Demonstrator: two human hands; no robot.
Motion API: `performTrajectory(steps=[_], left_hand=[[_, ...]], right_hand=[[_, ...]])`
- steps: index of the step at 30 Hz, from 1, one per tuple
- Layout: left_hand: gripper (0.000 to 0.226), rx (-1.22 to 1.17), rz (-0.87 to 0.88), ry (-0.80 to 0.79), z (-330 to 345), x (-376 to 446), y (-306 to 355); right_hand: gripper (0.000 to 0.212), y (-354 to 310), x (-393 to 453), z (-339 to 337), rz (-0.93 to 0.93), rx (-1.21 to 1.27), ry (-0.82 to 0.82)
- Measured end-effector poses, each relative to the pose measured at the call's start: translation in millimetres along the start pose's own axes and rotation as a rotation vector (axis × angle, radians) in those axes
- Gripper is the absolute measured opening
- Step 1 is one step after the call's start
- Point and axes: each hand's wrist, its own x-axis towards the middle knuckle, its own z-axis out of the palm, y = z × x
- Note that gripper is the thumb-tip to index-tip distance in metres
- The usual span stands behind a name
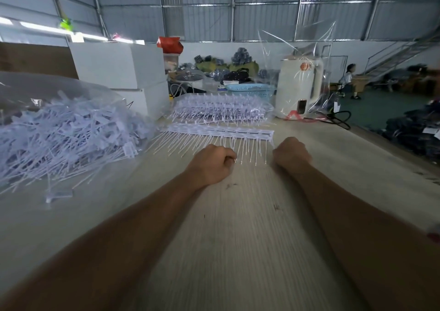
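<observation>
Because the left hand (212,165) is curled, pinching only the thin tip of a tail between thumb and forefinger, a sharp tug could snap that tail or tear it off crooked instead of freeing a whole tie from the strip of ties (221,131). That strip lies crosswise in the middle of the tabletop (238,239), towards its far edge, with its tails pointing back at the person. The right hand (291,154) sits fisted at the strip's right end, but its fingers are hidden, so I cannot tell whether it grips the strip. If it does not, the whole strip may slide with the pull and tangle in the stack of strips (221,107) just behind it. Freed ties could also scatter short of the bag of loose ties (59,132) by the left edge. The white kettle (300,84), wrapped in clear film at the far right corner, bears an orange-red emblem too blurred to read, and no other writing is legible.
</observation>
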Motion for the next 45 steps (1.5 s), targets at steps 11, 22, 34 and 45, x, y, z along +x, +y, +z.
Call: performTrajectory(steps=[11, 22, 34, 45], left_hand=[[0.045, -0.218, 0.142, 0.006, -1, -5, 1], [0.07, 0.104, -0.283, -0.347, -15, 42, -92], [0.093, 0.246, -0.352, -0.368, 15, 117, -120], [0.087, 0.28, -0.364, -0.399, 8, 61, -69]], right_hand=[[0.033, 9, -2, -17, -0.009, 0.114, 0.084], [0.046, -55, 4, 22, -0.645, -0.333, 0.076], [0.069, -65, 88, 61, -0.518, -0.362, -0.292], [0.062, -31, 42, 34, -0.573, -0.416, -0.251]])
